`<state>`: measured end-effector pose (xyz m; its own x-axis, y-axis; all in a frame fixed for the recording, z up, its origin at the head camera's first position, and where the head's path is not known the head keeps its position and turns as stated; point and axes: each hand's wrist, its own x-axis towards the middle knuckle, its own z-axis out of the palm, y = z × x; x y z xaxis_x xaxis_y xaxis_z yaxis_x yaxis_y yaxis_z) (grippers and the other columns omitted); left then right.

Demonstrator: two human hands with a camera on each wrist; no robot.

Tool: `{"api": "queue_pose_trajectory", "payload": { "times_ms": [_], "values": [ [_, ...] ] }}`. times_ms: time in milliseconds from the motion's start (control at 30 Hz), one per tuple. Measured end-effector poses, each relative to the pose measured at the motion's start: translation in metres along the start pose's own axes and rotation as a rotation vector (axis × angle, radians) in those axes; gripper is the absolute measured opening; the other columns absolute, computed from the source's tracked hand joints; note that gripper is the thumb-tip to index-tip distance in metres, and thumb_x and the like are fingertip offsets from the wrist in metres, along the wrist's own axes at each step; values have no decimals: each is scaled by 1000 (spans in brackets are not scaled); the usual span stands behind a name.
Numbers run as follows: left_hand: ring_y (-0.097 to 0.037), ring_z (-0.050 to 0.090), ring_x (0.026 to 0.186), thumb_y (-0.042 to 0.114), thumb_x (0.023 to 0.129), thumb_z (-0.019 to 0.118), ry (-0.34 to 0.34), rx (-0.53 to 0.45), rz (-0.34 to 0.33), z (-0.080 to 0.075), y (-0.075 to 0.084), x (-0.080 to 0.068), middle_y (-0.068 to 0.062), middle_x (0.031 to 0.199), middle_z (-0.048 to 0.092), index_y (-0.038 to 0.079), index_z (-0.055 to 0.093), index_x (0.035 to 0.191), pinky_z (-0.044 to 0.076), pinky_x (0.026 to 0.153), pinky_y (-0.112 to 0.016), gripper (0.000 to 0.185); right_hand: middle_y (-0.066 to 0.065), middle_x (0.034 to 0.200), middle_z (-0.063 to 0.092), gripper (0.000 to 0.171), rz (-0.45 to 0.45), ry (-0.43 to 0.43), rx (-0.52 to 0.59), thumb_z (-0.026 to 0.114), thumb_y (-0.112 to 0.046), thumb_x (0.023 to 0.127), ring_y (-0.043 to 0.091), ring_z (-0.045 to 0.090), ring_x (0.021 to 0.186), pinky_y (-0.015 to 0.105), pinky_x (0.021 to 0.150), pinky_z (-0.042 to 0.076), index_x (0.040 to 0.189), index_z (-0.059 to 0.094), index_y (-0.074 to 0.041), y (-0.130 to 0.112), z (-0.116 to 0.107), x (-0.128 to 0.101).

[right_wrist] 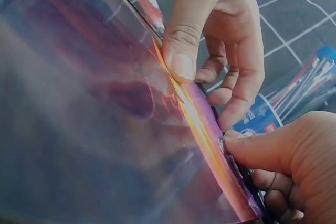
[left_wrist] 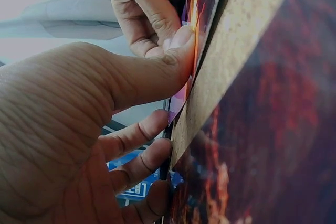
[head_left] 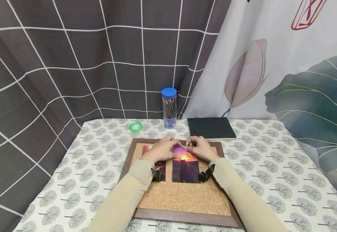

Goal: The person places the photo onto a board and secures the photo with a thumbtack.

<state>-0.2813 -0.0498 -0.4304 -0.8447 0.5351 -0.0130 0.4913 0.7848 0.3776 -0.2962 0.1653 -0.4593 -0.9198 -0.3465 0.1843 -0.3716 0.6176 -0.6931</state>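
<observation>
Cork board, wood-framed, centre of table. Sunset photo lies at its far middle: glossy, thin, likely light, flexible, slippery; best handled by edges. Left hand thumb-presses it flat; right hand pinches something small at top edge.

A sunset photo, purple at the top, orange in the middle and dark below with a silhouetted figure, is laid upright and flat on the cork board. It is placed in the board's upper middle, just beside a second, darker photo on its left. The cork board, framed in brown wood, is laid flat on the surface.
</observation>
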Motion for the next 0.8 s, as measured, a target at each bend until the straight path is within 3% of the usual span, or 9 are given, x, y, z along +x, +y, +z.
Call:
{"api": "queue_pose_trajectory", "payload": {
  "times_ms": [333, 800],
  "values": [
    [-13, 49, 99, 41, 80, 76, 0, -5, 1, 1, 0, -1, 4, 112, 53, 33, 61, 121, 48, 80, -32, 44, -1, 68, 58, 8, -14, 7, 13, 73, -20, 86, 9, 49, 60, 21, 57, 39, 82, 66, -17, -3, -1, -3],
    [-13, 48, 97, 39, 80, 76, -3, -17, 1, -1, 0, -2, 3, 110, 53, 32, 61, 121, 47, 81, -32, 44, -4, 67, 58, 11, -84, 49, -65, 75, -22, 84, 9, 50, 61, 22, 60, 39, 80, 65, -20, 0, 3, 0]
  ]
}}
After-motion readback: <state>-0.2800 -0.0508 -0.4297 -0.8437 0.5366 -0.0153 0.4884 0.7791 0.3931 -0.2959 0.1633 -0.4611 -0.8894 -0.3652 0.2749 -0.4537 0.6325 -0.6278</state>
